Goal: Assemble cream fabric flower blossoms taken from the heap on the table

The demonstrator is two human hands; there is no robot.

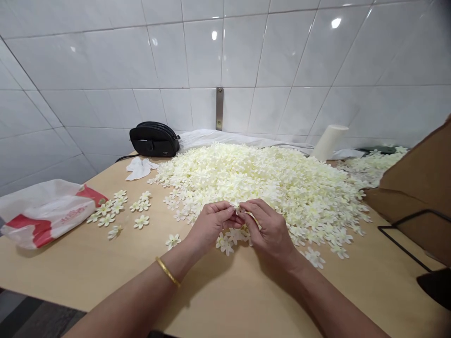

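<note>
A large heap of cream-white fabric flowers (268,183) covers the middle of a light wooden table (105,263). My left hand (209,225) and my right hand (269,227) meet at the heap's near edge, fingertips pinched together on one small cream flower (239,210) between them. A gold bangle circles my left wrist. More flowers lie just under my hands. A small group of separated flowers (118,209) lies spread to the left of my hands.
A red-and-white plastic bag (45,211) lies at the table's left edge. A black pouch (154,139) and a crumpled white tissue (139,168) sit at the back left. A brown cardboard box (419,188) stands on the right, a white roll (329,142) behind the heap.
</note>
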